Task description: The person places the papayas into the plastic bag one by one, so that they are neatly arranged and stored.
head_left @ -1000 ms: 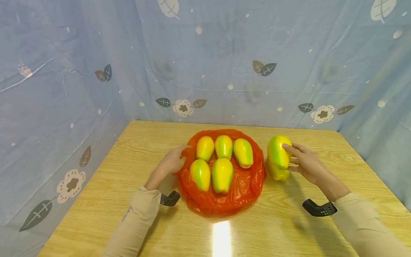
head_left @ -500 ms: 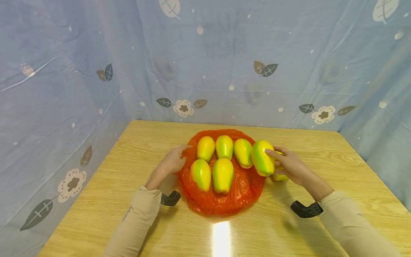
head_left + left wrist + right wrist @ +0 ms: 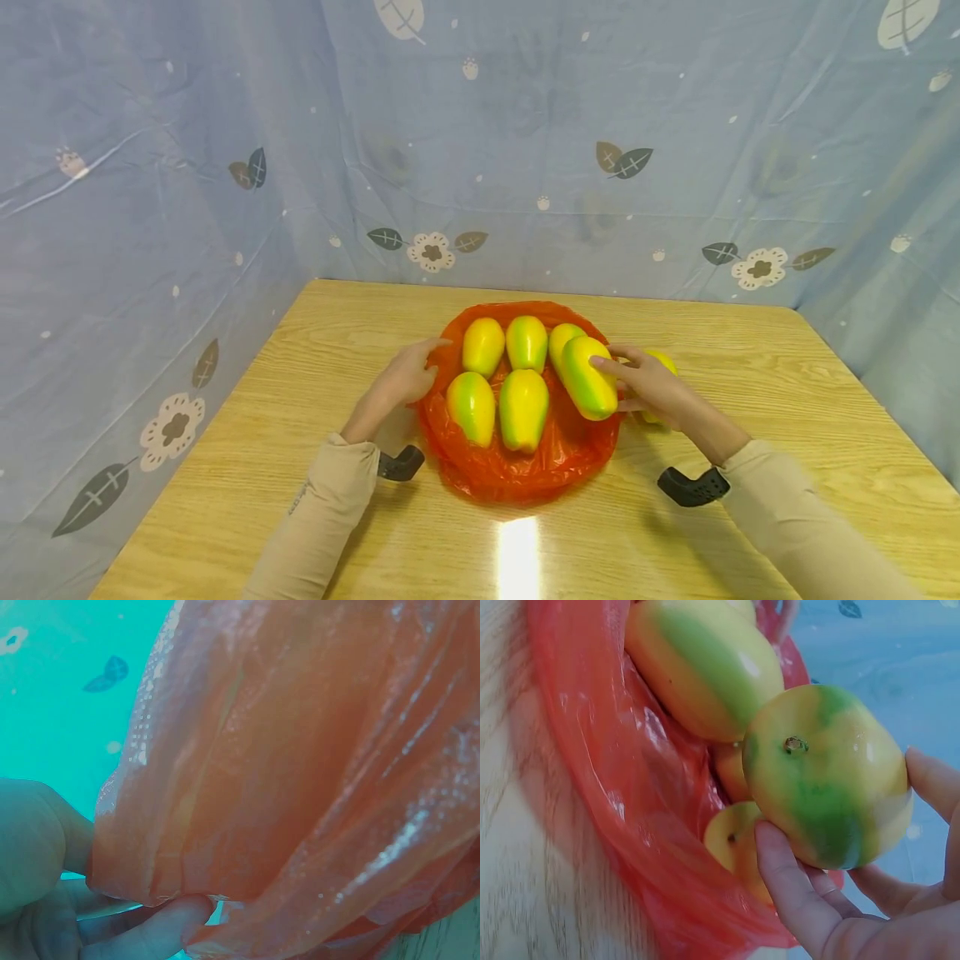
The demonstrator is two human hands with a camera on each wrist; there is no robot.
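My right hand [image 3: 660, 390] grips a yellow-green papaya [image 3: 590, 379] over the right side of an open red plastic bag [image 3: 517, 482]. In the right wrist view, the stem end of this papaya [image 3: 817, 780] faces the camera, with fingers and thumb around its sides. Several similar papayas lie in the bag, among them a front middle papaya [image 3: 523, 408]. The held one partly covers the back right papaya [image 3: 562, 337]. On the left, my left hand [image 3: 405, 377] holds the bag's rim, and the red film [image 3: 247, 765] hides part of its fingers.
Another papaya [image 3: 664, 362] lies on the wooden table [image 3: 300, 400] right of the bag, mostly hidden behind my right hand. A blue patterned curtain [image 3: 525, 125] hangs behind the table and along its sides. Black wrist mounts [image 3: 692, 487] stick out beneath both forearms.
My right hand has carried the papaya leftward from beside the bag to above its right part, tilting it on the way. My left hand has stayed at the bag's left rim.
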